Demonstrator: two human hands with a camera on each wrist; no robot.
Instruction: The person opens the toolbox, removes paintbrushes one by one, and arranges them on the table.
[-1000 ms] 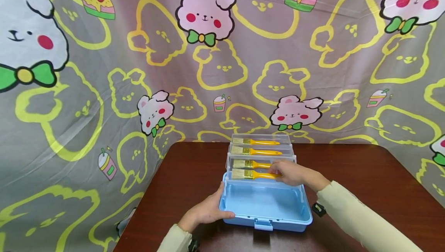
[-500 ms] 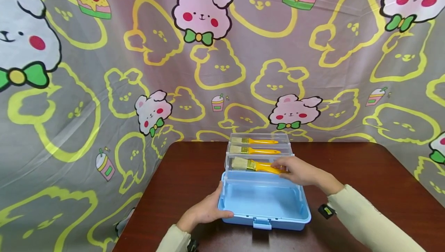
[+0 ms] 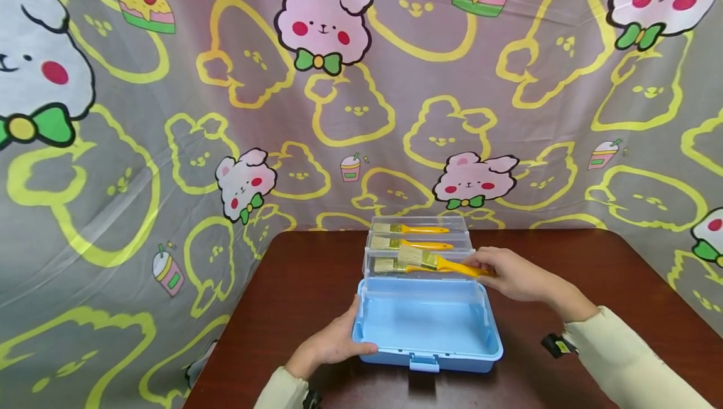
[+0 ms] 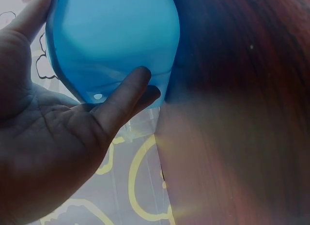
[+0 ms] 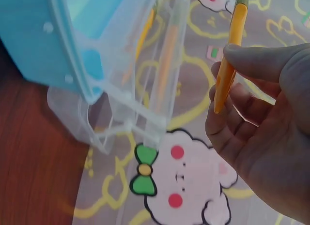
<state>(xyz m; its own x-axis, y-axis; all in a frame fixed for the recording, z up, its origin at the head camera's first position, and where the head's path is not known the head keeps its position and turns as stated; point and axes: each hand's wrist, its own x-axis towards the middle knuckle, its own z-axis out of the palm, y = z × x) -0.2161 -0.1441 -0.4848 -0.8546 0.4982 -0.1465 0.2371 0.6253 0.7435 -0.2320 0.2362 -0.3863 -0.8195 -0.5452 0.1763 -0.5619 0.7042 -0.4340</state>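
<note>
Right hand (image 3: 516,274), slanted paintbrush (image 3: 445,264) pinched, bristles (image 3: 410,257) leftward

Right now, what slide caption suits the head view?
Right hand holds a yellow-handled, pale-bristled paintbrush near clear plastic trays; left hand touches the open light-blue plastic box.

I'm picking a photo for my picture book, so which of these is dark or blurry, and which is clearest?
Head view: clearest and evenly lit, the held brush easy to see, a dark patch below the latch; left wrist view: darkest, the left hand shadowed, the blue box soft; right wrist view: hazy, the clear trays soft-edged.
</note>
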